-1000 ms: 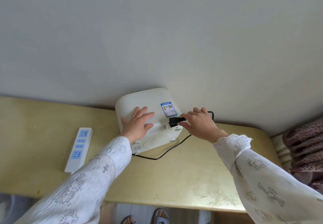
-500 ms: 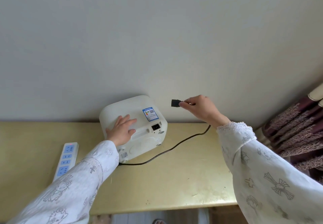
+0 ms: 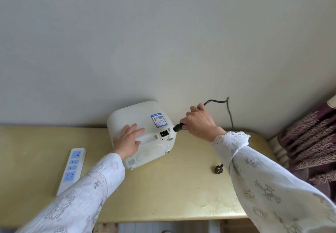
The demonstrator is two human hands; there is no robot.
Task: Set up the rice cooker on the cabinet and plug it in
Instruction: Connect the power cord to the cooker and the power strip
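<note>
left hand: centre of frame, flat, fingers spread, palm down | right hand: right of centre, fist closed, knuckles up | both forearms white-sleeved, reaching from lower corners

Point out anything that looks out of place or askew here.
The rice cooker lies tipped over on the cabinet, its underside and empty power socket facing the camera. The left hand steadies it; the right hand holds the cord connector just beside the socket.
</note>
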